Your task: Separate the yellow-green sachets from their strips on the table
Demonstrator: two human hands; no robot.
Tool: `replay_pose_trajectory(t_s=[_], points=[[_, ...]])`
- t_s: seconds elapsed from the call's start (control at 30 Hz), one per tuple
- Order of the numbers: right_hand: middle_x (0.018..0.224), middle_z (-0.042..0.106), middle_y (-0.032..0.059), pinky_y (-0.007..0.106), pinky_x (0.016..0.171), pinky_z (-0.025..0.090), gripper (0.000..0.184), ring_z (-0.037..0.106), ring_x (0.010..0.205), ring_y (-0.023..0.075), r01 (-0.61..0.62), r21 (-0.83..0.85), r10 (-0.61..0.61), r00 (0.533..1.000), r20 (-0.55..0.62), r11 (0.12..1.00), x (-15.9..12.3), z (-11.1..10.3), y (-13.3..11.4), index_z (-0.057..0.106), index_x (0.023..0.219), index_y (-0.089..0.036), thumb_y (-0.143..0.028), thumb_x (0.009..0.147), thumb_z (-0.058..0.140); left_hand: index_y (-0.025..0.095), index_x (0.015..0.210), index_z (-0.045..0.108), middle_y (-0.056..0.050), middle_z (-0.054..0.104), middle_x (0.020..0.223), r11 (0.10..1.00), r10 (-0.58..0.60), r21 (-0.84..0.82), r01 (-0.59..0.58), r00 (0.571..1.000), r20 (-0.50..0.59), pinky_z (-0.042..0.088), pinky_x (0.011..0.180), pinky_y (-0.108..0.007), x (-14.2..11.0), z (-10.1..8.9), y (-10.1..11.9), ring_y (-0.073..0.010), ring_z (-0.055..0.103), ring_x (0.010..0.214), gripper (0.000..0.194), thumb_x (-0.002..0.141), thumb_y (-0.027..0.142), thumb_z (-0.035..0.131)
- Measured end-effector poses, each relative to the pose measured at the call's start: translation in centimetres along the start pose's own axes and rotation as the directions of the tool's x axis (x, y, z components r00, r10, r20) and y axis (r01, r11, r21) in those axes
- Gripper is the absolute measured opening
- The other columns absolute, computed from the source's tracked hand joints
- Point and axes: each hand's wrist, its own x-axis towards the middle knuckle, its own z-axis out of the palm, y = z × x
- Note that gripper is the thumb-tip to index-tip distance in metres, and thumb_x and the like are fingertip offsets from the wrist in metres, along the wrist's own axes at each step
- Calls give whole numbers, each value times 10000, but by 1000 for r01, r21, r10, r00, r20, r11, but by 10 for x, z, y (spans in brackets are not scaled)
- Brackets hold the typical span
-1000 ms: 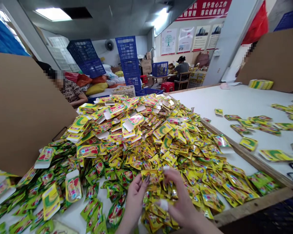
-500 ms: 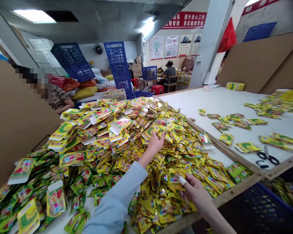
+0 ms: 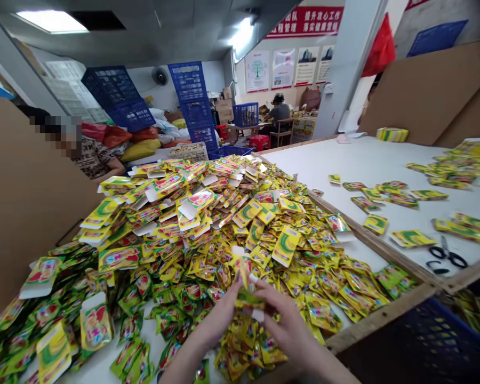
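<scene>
**Pinching a yellow foil sachet (image 3: 246, 288) between two hands at the edge of a heaped table**

Both hands work low in the head view, close together at the near edge of the heap. The left hand (image 3: 220, 314) and the right hand (image 3: 284, 333) are curled narrow around the yellow foil sachet, which stands roughly upright between them, its green lower end and a small white card tab showing among the fingers (image 3: 274, 304). Exactly how each finger grips it is hard to tell, as the packet is partly hidden and slightly blurred.

Below the hands, loose sachets lie in a thick drift. Beyond them rises a large pile of sachets (image 3: 192, 234), yellow and green with red prints, many on white card backs, spread over a white table (image 3: 104, 365) with a wooden rim (image 3: 368, 240).

To the right, a second white table (image 3: 384, 160) carries scattered cards and black-handled scissors (image 3: 448, 256). A blue plastic crate (image 3: 416, 341) sits at the lower right. Brown cardboard sheets (image 3: 24, 202) stand at the left, beside a seated co-worker (image 3: 96, 157). Another seated person (image 3: 280, 113) works at a far desk.
</scene>
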Motion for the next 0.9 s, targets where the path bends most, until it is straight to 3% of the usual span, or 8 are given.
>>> replay_pose_trajectory(t_s=[0.1, 0.2, 0.27, 0.37, 0.5, 0.6, 0.7, 0.9], points=[[1334, 474, 95, 382, 972, 401, 415, 469, 1196, 234, 181, -222, -131, 966, 221, 958, -9, 20, -12, 625, 1030, -206, -22, 697, 458, 143, 1062, 636, -101, 692, 998, 945, -164, -254, 205, 971, 172, 487, 819, -339, -19, -7, 5, -247, 609, 1006, 481, 841, 506, 409], [1317, 486, 94, 341, 931, 437, 384, 510, 1146, 219, 144, -151, -97, 955, 281, 978, -15, 19, -19, 619, 1034, -208, -45, 713, 485, 144, 1031, 641, -86, 692, 982, 929, -148, -316, 193, 976, 163, 489, 786, -301, -29, -23, 5, -219, 624, 954, 307, 818, 333, 526], [1168, 582, 91, 278, 745, 528, 232, 605, 961, 197, -26, 38, 14, 963, 270, 999, -15, 10, -20, 631, 976, -203, -155, 765, 546, 176, 1012, 639, -46, 697, 945, 938, -143, -304, 167, 985, 97, 487, 739, -264, -33, -36, -1, -183, 635, 880, 277, 736, 181, 613], [834, 630, 28, 179, 464, 483, 182, 591, 627, 120, -232, 307, 183, 967, 179, 923, -7, -7, -20, 626, 909, -200, -322, 774, 610, 179, 972, 642, -25, 697, 822, 919, -164, -342, 197, 979, 124, 474, 687, -252, -39, -47, -8, -161, 636, 760, 313, 663, 132, 639], [732, 591, -5, 169, 411, 412, 282, 493, 511, 83, -132, 370, 151, 988, -24, 920, 19, -19, -28, 591, 986, -207, -350, 751, 649, 121, 852, 650, -38, 658, 696, 936, -116, -308, 169, 976, 183, 448, 628, -261, -42, -33, -7, -155, 601, 637, 227, 642, 207, 654], [778, 560, 9, 196, 463, 417, 197, 491, 565, 97, 80, 257, -71, 996, -45, 963, 40, -15, -45, 598, 961, -206, -319, 801, 589, 130, 764, 629, -1, 619, 685, 978, -75, -187, 93, 992, 98, 417, 615, -228, -45, -16, -3, -122, 552, 626, 251, 545, 183, 738], [851, 546, 36, 261, 676, 445, 134, 523, 776, 150, 285, 18, -285, 953, 103, 958, 50, -13, -61, 614, 931, -197, -224, 840, 520, 162, 801, 593, 26, 584, 697, 992, -57, -109, 68, 993, 101, 413, 663, -235, -49, -9, -3, -133, 533, 692, 382, 478, 192, 794], [858, 505, 26, 235, 681, 410, 274, 516, 761, 134, 319, -423, -101, 882, 461, 848, 35, -25, -77, 617, 975, -214, -66, 822, 444, 165, 995, 512, -42, 613, 917, 995, -69, 90, 50, 973, 219, 399, 852, -327, -53, -6, -8, -215, 548, 912, 519, 547, 243, 762]])
